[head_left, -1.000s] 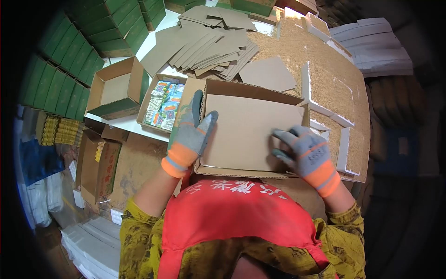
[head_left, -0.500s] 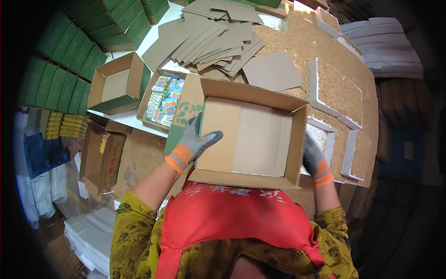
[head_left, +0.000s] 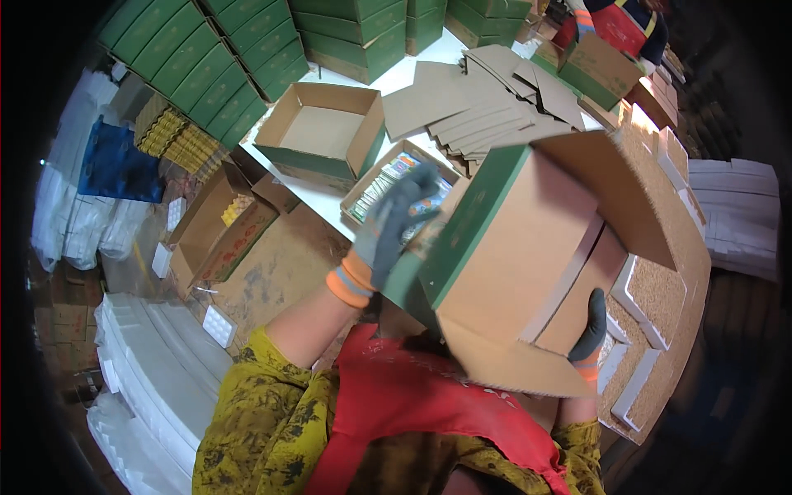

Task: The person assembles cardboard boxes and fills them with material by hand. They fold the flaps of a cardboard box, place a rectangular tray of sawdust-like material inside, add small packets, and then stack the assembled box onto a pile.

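Note:
An open cardboard box (head_left: 503, 256), brown inside with a green outer side, is tilted in front of my red apron. My gloved right hand (head_left: 589, 334) grips its right side, thumb showing and the other fingers hidden behind the cardboard. My gloved left hand (head_left: 392, 231) is off that box, slightly blurred, with thumb and fingers apart. It hovers over a smaller open box (head_left: 356, 200) filled with colourful small packets (head_left: 388, 183), partly covering them. Whether it touches a packet is unclear.
An empty open box (head_left: 318, 128) stands beyond the packets. Flat cardboard sheets (head_left: 503, 107) lie piled behind, near stacked green boxes (head_left: 206, 66). White foam pieces (head_left: 639, 301) rest on the right-hand surface. Another person's gloved hand (head_left: 584, 21) shows at the far right.
My left hand has let go of the box's left side and moved over the packets. The box has tipped, its left side raised. My view has turned leftward.

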Tool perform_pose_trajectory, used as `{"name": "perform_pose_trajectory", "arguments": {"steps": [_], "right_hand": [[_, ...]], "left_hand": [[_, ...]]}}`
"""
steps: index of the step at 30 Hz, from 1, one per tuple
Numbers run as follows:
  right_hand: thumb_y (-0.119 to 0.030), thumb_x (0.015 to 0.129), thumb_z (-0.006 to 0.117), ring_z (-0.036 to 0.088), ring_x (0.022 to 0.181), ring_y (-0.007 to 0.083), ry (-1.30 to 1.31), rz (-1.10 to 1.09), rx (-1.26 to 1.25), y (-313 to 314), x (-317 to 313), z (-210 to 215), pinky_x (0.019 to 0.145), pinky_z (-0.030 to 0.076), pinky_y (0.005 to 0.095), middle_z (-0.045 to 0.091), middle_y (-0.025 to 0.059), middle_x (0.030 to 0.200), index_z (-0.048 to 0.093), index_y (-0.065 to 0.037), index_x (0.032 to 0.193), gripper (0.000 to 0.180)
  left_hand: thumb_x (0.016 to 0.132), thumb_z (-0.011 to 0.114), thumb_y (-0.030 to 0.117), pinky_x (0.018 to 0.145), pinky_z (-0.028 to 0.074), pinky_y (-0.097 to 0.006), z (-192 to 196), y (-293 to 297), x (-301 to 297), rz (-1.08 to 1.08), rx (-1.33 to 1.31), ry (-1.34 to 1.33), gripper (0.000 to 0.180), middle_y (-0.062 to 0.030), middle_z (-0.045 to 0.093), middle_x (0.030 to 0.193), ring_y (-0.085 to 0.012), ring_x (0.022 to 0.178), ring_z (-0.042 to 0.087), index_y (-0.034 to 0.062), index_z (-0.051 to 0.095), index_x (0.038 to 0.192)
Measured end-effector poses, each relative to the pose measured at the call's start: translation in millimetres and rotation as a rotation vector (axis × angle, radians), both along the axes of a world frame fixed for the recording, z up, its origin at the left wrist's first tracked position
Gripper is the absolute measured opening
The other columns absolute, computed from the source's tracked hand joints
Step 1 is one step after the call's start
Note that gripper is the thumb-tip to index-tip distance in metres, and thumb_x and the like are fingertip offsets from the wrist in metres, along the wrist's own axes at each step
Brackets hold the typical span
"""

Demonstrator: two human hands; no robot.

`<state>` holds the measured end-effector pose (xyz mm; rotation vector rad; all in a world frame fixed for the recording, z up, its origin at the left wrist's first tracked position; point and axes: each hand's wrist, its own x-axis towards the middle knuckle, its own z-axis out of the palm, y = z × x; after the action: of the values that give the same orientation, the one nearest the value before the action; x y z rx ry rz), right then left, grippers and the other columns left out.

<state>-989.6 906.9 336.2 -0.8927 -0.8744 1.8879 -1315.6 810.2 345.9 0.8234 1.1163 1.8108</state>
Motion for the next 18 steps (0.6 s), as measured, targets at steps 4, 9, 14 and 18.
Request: {"name": "perform_pose_trajectory", "arguments": {"steps": [4, 9, 14, 18], "right_hand": [[-0.041, 0.098, 0.051, 0.055, 0.12, 0.0245, 0.263, 0.081, -0.075, 35.5, -133.9, -4.9, 0.105, 0.043, 0.038, 0.057, 0.0118, 0.131, 0.05, -0.003, 0.135, 0.052], [-0.021, 0.09, 0.066, 0.061, 0.108, 0.0224, 0.255, 0.008, 0.051, 102.1, -278.3, -80.8, 0.095, 0.051, 0.0366, 0.061, 0.0082, 0.12, 0.049, -0.007, 0.133, 0.048], [-0.024, 0.086, 0.071, 0.064, 0.1, 0.0241, 0.162, 0.249, -0.127, 68.6, -403.1, -85.0, 0.086, 0.056, 0.04, 0.061, 0.011, 0.115, 0.048, -0.007, 0.133, 0.055], [-0.029, 0.083, 0.075, 0.062, 0.102, 0.0238, -0.02, 0.301, -0.019, 44.9, -476.6, -103.3, 0.084, 0.054, 0.0384, 0.06, 0.0119, 0.119, 0.042, -0.004, 0.139, 0.07]], "left_hand": [[0.101, 0.05, 0.031, 0.101, 0.042, -0.034, -85.2, -23.8, -192.4, 0.877, 0.084, 0.199, 0.045, -0.0107, 0.057, 0.128, -0.0203, 0.117, 0.055, 0.001, 0.05, 0.135], [0.101, 0.043, 0.043, 0.104, 0.042, -0.037, -122.1, -68.1, -361.0, 0.832, -0.258, -0.09, 0.056, -0.0095, 0.053, 0.134, -0.0211, 0.121, 0.053, 0.0006, 0.043, 0.137], [0.095, 0.025, 0.069, 0.105, 0.037, -0.031, -222.3, -76.5, -413.7, 0.18, -0.399, -0.015, 0.086, -0.0117, 0.062, 0.124, -0.0231, 0.122, 0.051, -0.004, 0.058, 0.127], [0.101, 0.03, 0.056, 0.108, 0.033, -0.032, -273.3, -73.4, -408.1, 0.615, -0.2, -0.221, 0.072, -0.0139, 0.054, 0.135, -0.0221, 0.124, 0.05, -0.0044, 0.049, 0.136]]}}
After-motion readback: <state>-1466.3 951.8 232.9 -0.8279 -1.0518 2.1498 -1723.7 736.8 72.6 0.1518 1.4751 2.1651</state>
